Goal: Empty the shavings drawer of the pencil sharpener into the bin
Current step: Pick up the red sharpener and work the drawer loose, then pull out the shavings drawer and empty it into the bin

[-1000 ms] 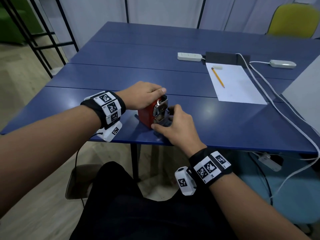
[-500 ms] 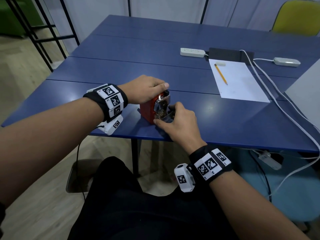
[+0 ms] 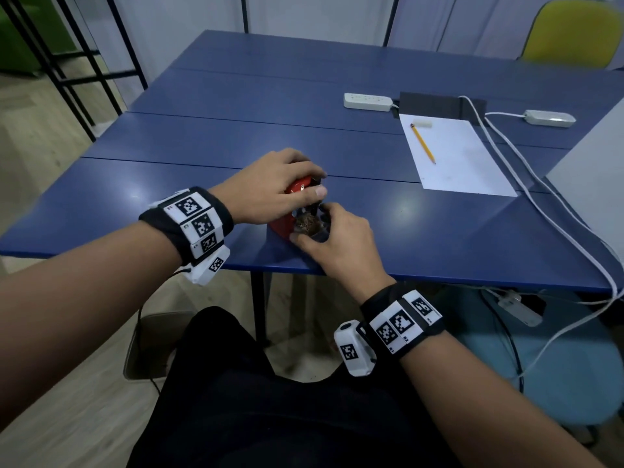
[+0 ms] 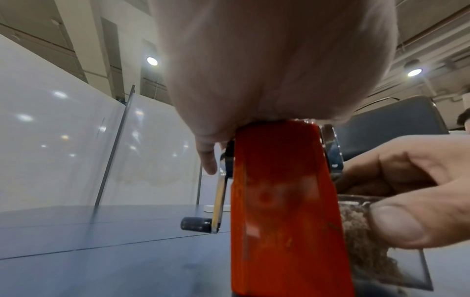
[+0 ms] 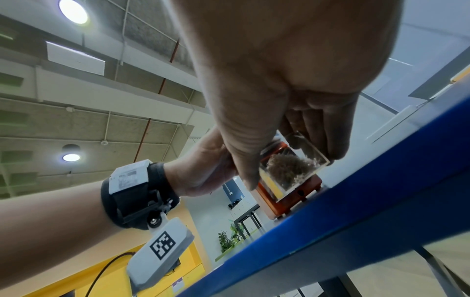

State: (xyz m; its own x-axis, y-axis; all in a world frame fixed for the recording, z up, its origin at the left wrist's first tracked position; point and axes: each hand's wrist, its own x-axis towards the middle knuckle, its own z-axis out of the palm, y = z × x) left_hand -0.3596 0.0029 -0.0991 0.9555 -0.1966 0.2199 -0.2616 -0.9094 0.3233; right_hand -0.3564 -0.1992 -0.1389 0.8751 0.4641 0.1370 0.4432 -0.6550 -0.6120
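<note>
The left hand (image 3: pixel 273 185) clasps the top of the red sharpener (image 4: pixel 284 211) on the table (image 3: pixel 169 211). The right hand (image 3: pixel 337 244) pinches its clear drawer (image 5: pixel 292 170), which is full of shavings (image 5: pixel 287 166).

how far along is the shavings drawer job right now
Done: the left hand holds the red pencil sharpener steady on the blue table. In hand: the right hand pinches the clear drawer, partly out and full of shavings. Left: pulling it free and tipping it out; no bin is in view.
</note>
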